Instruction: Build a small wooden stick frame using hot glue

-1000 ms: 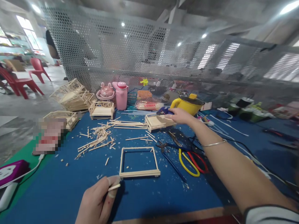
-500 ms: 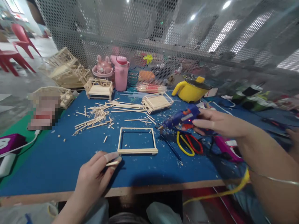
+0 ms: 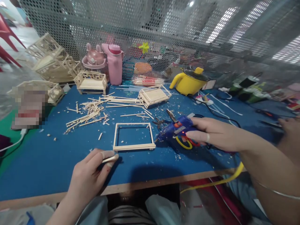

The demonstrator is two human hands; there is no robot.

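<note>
A rectangular frame of thin wooden sticks [image 3: 134,147] lies on the blue table mat [image 3: 77,168]. My left hand [image 3: 86,173] pinches a short wooden stick [image 3: 109,159], its fingertips at the frame's near left corner. In my right hand [image 3: 213,134] is a blue glue gun [image 3: 177,128] with a small red light lit. The gun's nozzle is at the near right corner of the frame; whether it touches cannot be made out. Scissors with yellow and red handles [image 3: 184,143] lie partly hidden beneath the gun.
Loose sticks [image 3: 87,116] are heaped behind the frame. Small wooden models [image 3: 91,83] stand farther back, near a pink bottle [image 3: 115,67] and a yellow pot [image 3: 189,82]. Pliers [image 3: 160,122] lie beyond the gun's nozzle. Another person's hand [image 3: 290,128] shows at the right edge.
My right hand has brought the glue gun down and left, from above the pliers to the frame's near right corner. My left hand keeps its pinch on the stick. The view has shifted slightly.
</note>
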